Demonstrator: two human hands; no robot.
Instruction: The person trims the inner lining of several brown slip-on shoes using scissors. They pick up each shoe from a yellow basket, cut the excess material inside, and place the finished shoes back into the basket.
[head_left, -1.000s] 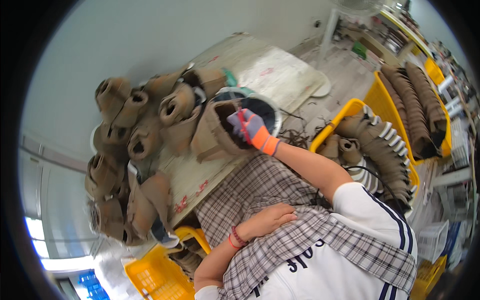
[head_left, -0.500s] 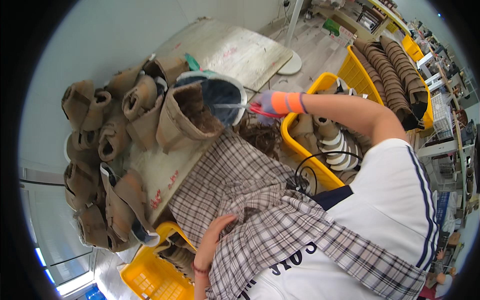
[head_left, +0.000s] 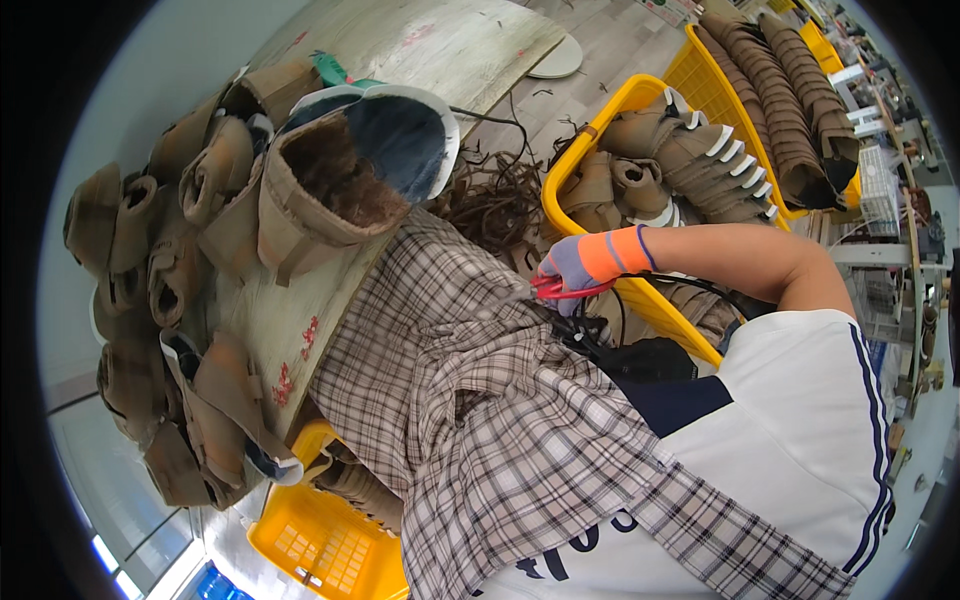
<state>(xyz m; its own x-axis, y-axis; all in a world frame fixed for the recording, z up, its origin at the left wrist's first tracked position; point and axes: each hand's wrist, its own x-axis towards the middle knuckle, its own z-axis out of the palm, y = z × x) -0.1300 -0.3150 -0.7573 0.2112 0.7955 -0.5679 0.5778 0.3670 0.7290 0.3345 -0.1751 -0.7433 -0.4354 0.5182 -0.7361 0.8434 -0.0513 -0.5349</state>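
Note:
My right hand, in a purple and orange glove, is closed round the red handles of scissors. The blades point left over my plaid apron, to the right of the table's edge. Nothing is between the blades that I can make out. My left hand is out of sight. A brown boot upper with a furry lining stands at the table's right edge, its mouth facing up. Behind it shows a dark blue lining with a white rim. Several rolled brown uppers are heaped to the left.
Brown trimmings lie between the table and a yellow crate of uppers. Another yellow crate holds long stacks of brown pieces. A third yellow basket stands below the table's near end. A black cable runs off the table.
My right hand has drawn back with the scissors from beside the upper's mouth, toward my body. My left hand has dropped out of view. The whole view has shifted a little.

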